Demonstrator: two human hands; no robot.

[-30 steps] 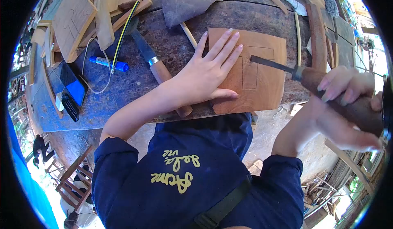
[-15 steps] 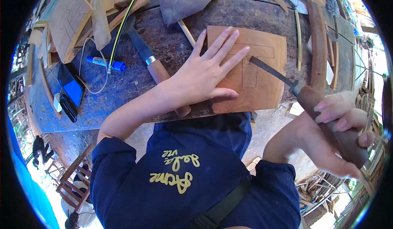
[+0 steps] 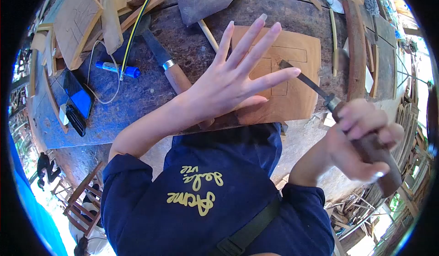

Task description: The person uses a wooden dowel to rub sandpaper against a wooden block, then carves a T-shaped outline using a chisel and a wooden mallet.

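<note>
A wooden board [image 3: 297,105] with a T-like pencil outline lies near the bench's front edge. My left hand [image 3: 233,80] is over its left part, palm down, fingers spread and empty. My right hand [image 3: 359,137] is wrapped around the dark wooden handle of a chisel [image 3: 315,88]. The blade slants up and left across the board, its tip by the drawn lines. My left index fingertip overlaps the blade in this view. Under my left forearm lies a second, broad-bladed tool [image 3: 176,75] with a wooden handle.
Wood offcuts [image 3: 82,23] are piled at the back left. Near them lie a blue marker [image 3: 118,69], a yellow-black strip [image 3: 135,32] and a phone-like object [image 3: 77,93]. A brown sheet [image 3: 206,2] covers a stick at the back. A long wooden bar [image 3: 354,50] lies right.
My left hand has lifted a little, its fingers spreading and reaching toward the chisel blade. My right hand has shifted slightly left with the chisel.
</note>
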